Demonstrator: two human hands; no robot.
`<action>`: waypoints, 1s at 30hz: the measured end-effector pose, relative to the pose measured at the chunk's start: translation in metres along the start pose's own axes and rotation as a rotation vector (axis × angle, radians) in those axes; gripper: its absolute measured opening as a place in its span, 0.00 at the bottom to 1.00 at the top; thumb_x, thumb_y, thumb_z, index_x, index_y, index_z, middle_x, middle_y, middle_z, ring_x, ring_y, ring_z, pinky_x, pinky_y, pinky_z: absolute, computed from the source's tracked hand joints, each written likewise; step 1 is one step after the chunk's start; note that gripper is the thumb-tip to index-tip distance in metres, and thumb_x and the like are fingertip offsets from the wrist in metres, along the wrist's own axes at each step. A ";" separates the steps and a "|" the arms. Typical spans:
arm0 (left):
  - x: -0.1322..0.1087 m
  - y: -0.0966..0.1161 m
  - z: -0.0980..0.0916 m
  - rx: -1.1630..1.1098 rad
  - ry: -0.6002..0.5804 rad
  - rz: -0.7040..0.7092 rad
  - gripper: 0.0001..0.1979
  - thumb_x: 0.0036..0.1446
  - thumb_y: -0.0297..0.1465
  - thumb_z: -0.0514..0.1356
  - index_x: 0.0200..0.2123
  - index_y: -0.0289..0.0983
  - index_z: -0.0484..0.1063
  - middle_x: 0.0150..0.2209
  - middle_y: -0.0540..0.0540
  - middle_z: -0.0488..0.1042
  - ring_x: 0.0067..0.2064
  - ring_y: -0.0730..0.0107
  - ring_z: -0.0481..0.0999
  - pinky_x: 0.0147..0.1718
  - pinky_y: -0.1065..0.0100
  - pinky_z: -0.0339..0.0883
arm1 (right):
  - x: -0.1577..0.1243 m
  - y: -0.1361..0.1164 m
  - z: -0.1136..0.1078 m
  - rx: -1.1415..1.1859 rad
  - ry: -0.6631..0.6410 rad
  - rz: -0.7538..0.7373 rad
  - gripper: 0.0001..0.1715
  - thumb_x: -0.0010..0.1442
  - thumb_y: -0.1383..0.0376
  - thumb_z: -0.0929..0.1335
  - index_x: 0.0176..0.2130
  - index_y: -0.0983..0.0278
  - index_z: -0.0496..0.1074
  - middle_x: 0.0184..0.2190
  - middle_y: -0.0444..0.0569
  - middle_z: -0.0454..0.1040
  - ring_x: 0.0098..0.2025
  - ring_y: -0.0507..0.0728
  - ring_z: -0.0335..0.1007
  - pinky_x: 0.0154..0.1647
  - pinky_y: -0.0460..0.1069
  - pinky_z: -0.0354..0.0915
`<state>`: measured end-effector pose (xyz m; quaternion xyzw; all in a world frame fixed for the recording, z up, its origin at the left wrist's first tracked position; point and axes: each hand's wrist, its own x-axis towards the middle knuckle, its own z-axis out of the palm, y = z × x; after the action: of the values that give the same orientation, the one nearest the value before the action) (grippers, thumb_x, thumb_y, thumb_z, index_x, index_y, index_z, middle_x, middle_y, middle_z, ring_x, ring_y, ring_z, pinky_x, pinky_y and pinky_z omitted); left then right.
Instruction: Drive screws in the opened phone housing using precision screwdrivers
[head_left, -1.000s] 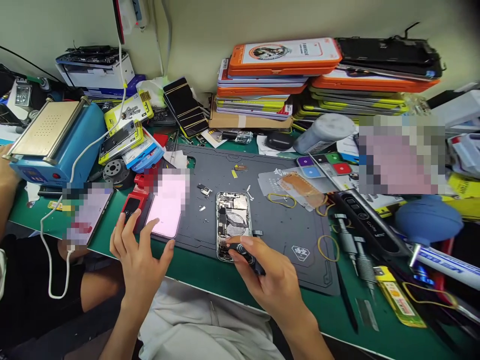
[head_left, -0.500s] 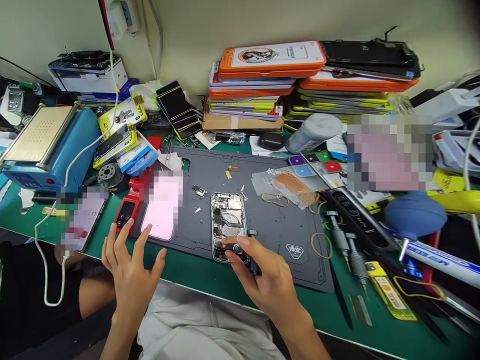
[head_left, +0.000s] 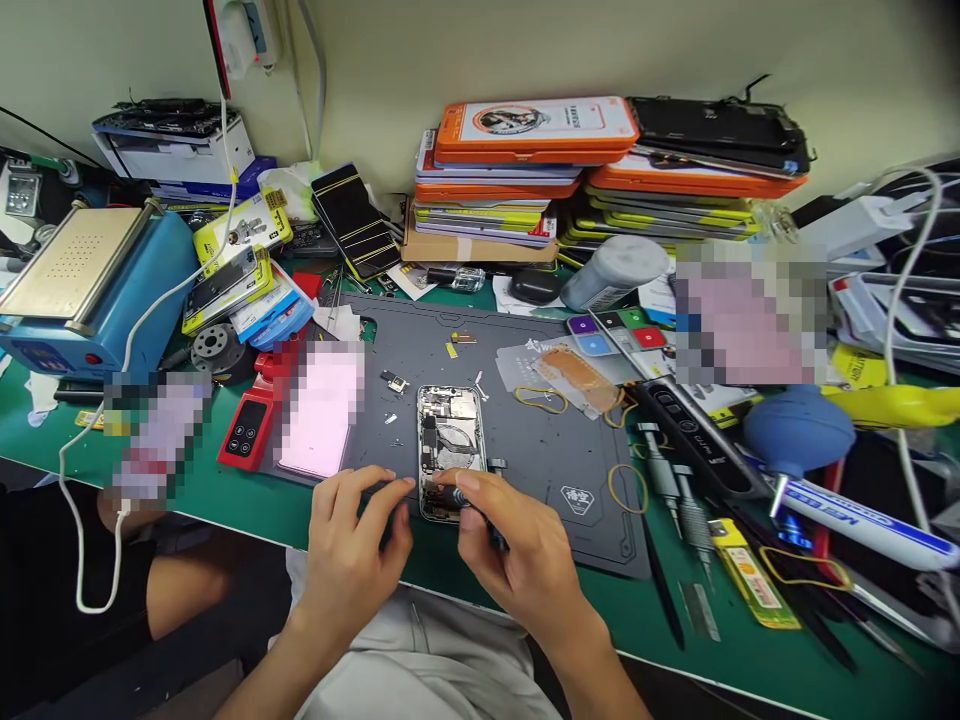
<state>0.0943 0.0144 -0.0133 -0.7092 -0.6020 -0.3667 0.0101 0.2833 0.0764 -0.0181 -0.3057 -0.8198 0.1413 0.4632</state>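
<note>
Opened phone lies on the dark mat, near edge of the bench. Right hand has its grip pinched on a small black piece at the phone's near end. Left hand, grip loose and empty, fingertips at the near-left corner.

Left fingers and right fingers bare; forearms uncovered; pale grey creased garment over the lap

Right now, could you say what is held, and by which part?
Right hand pinches a black part by its far end; left hand touches the near edge of the open phone.
</note>
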 end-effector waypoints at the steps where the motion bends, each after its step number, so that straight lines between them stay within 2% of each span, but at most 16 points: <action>1: 0.001 0.000 0.001 -0.030 0.010 0.000 0.12 0.73 0.22 0.62 0.54 0.39 0.79 0.48 0.43 0.82 0.51 0.61 0.78 0.54 0.61 0.73 | 0.000 0.000 0.000 0.002 -0.012 -0.001 0.41 0.71 0.79 0.66 0.76 0.59 0.60 0.48 0.55 0.87 0.45 0.58 0.88 0.44 0.51 0.85; 5: -0.002 -0.004 0.003 -0.092 0.055 0.024 0.11 0.73 0.19 0.60 0.50 0.40 0.79 0.44 0.45 0.82 0.48 0.64 0.78 0.51 0.62 0.73 | 0.000 0.000 0.000 -0.033 -0.009 -0.014 0.39 0.71 0.76 0.71 0.74 0.59 0.63 0.50 0.57 0.87 0.49 0.60 0.89 0.45 0.52 0.86; 9: -0.006 -0.006 0.004 -0.057 0.058 0.044 0.12 0.71 0.19 0.61 0.50 0.39 0.79 0.44 0.45 0.83 0.47 0.62 0.79 0.51 0.61 0.74 | 0.002 0.000 0.001 -0.031 -0.013 -0.027 0.37 0.70 0.79 0.66 0.73 0.61 0.65 0.50 0.60 0.87 0.50 0.60 0.88 0.46 0.53 0.86; 12: -0.006 -0.005 0.005 -0.039 0.059 0.061 0.12 0.71 0.19 0.61 0.50 0.39 0.78 0.44 0.45 0.83 0.47 0.61 0.79 0.52 0.60 0.75 | 0.002 -0.001 0.001 -0.045 -0.006 -0.024 0.38 0.70 0.77 0.69 0.74 0.60 0.64 0.51 0.60 0.86 0.49 0.61 0.88 0.45 0.53 0.86; 16: -0.006 -0.005 0.006 -0.012 0.059 0.077 0.11 0.71 0.20 0.62 0.50 0.39 0.79 0.44 0.44 0.84 0.47 0.60 0.79 0.52 0.60 0.75 | -0.001 0.000 0.000 0.003 0.005 -0.006 0.41 0.71 0.77 0.63 0.78 0.60 0.61 0.54 0.61 0.86 0.54 0.61 0.88 0.48 0.56 0.86; 20: -0.006 -0.006 0.007 0.005 0.048 0.072 0.11 0.70 0.20 0.62 0.50 0.38 0.79 0.44 0.43 0.84 0.48 0.59 0.79 0.53 0.60 0.75 | -0.005 0.002 0.000 -0.042 0.053 -0.001 0.45 0.70 0.76 0.69 0.79 0.60 0.58 0.54 0.61 0.86 0.51 0.61 0.88 0.46 0.54 0.86; 24: -0.005 -0.006 0.007 0.019 0.047 0.079 0.12 0.70 0.19 0.62 0.50 0.38 0.80 0.44 0.43 0.84 0.48 0.60 0.79 0.53 0.59 0.74 | -0.008 0.003 0.001 -0.009 0.060 0.011 0.41 0.72 0.76 0.64 0.79 0.60 0.59 0.56 0.61 0.86 0.53 0.61 0.88 0.47 0.55 0.86; 28: -0.005 -0.006 0.007 0.028 0.051 0.083 0.12 0.70 0.20 0.62 0.51 0.40 0.79 0.44 0.44 0.85 0.48 0.60 0.80 0.52 0.59 0.75 | -0.008 0.002 0.002 -0.077 0.078 -0.002 0.45 0.70 0.75 0.69 0.79 0.58 0.59 0.53 0.58 0.87 0.51 0.61 0.89 0.45 0.53 0.85; 30: -0.005 -0.007 0.006 0.024 0.054 0.088 0.12 0.70 0.20 0.62 0.51 0.40 0.79 0.44 0.44 0.85 0.47 0.60 0.80 0.52 0.59 0.75 | -0.007 0.002 0.002 -0.064 0.065 -0.014 0.45 0.70 0.77 0.65 0.80 0.58 0.57 0.54 0.58 0.86 0.52 0.61 0.88 0.46 0.54 0.86</action>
<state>0.0917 0.0147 -0.0235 -0.7248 -0.5740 -0.3776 0.0507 0.2848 0.0738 -0.0251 -0.3191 -0.8105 0.1015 0.4806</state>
